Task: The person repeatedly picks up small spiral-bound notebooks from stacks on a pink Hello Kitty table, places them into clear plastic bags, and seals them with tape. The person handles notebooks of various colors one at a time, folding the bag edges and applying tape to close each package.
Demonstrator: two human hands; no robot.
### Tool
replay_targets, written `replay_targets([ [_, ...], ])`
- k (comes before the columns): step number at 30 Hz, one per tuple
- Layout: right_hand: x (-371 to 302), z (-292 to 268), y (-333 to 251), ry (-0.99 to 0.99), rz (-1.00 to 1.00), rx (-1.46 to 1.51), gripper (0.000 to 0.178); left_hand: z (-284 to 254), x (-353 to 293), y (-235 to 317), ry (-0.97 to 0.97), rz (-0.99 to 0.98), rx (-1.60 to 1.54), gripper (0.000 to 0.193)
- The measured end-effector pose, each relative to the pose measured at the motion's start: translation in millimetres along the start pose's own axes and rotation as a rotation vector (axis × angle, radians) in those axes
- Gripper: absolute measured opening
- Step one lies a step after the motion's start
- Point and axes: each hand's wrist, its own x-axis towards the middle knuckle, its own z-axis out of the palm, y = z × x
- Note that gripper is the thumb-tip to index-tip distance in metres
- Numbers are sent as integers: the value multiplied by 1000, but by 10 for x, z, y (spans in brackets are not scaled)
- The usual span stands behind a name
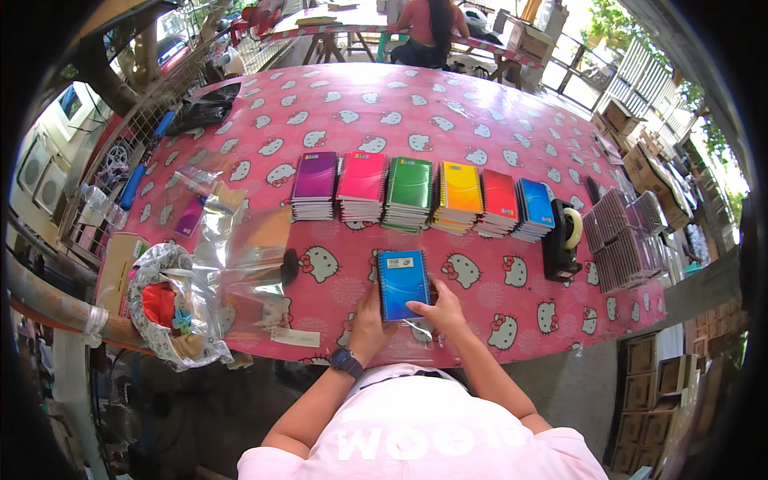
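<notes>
At the near edge of the table, a blue spiral notebook (404,280) lies between my two hands, its coil along the left side. My left hand (370,324) closes on its lower left edge, the fingers partly hidden. Across the lower right corner, my right hand (442,310) grips it, thumb flat on the cover. Clear plastic shows under the lower edge. Beyond it stands a row of notebook stacks: purple (314,178), pink (362,176), green (410,184), yellow (461,188), red (500,194) and blue (536,204).
A black tape dispenser (560,252) stands right of the stacks, beside a wire rack (616,248). Clear plastic bags (248,256) and a patterned fabric pouch (156,268) lie left on the pink table cover (336,88). A black bag (200,114) is far left. Another person (424,28) sits beyond.
</notes>
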Motion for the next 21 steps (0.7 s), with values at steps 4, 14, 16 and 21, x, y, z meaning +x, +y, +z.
replay_targets([
  [4, 24, 47, 112, 78, -31, -61, 80, -146, 9, 9, 2, -91, -459, 81],
  [14, -75, 96, -202, 40, -36, -291, 83, 256, 392, 19, 140, -260, -428, 60],
  [16, -66, 173, -64, 76, -125, -428, 89, 206, 393, 38, 140, -258, -403, 59],
  [21, 14, 197, -73, -35, -455, -976, 84, 118, 381, 152, 78, -323, -464, 60],
])
